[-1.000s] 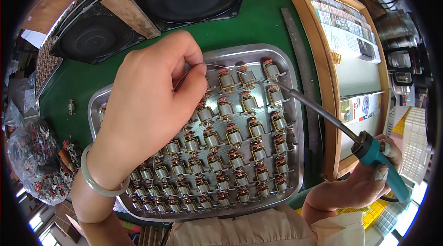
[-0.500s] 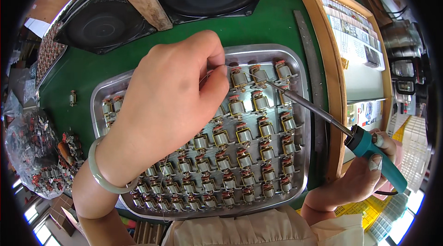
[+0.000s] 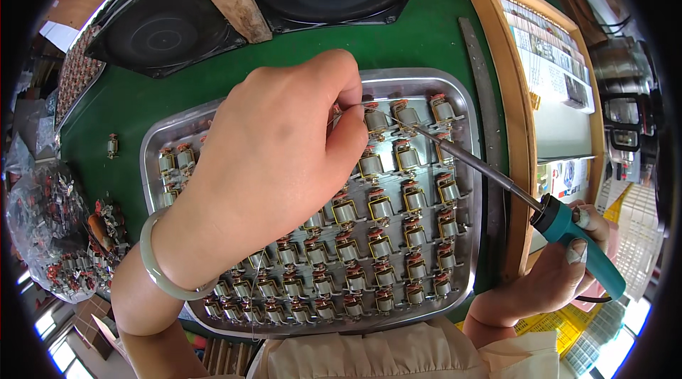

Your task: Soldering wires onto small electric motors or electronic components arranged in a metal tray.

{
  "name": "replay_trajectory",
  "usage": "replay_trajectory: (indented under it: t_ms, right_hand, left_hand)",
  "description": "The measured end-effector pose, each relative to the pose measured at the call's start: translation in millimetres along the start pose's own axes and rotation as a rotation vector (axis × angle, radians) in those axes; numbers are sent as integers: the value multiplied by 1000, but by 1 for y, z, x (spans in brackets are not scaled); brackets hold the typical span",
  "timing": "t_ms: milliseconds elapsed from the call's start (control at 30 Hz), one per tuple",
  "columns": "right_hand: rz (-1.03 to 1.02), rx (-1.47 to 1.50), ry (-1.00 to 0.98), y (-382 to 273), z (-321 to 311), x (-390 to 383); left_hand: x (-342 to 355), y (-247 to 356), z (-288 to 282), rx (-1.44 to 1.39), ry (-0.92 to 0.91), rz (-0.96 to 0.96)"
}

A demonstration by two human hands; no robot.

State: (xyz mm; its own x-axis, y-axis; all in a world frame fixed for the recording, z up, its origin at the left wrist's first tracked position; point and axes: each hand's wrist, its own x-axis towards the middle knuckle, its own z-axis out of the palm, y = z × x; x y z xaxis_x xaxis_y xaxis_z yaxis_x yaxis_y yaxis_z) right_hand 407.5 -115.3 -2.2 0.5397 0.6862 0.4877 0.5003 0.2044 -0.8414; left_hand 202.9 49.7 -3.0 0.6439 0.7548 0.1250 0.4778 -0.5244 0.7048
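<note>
Two grips flank one small metal component (image 3: 407, 115) in the tray's (image 3: 403, 78) far row, near its far right corner: the nearer left hand (image 3: 284, 127) pinches thin wire (image 3: 388, 115) pointing rightward; the right hand (image 3: 558, 274) clasps a soldering iron (image 3: 501, 181) slanting far-left toward it.

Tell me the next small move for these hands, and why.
Probably the left hand should feed the thin wire slightly toward the tip of the soldering iron, with the right hand holding steady: wire and tip look close together at a silver-bodied component in the metal tray, though contact is too fine to confirm.
</note>
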Motion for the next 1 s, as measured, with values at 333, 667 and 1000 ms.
replay_trajectory:
  t_ms: [333,667,1000]
  right_hand:
    - [-60,-27,113,2,-8,-3]
    - [23,7,-2,-10,20,-10]
    - [2,22,2,-6,20,-9]
  left_hand:
    - [-4,-4,-12,-4,29,-45]
    - [-18,-9,-20,-39,-1,-141]
    - [-17,-12,-18,42,0,-85]
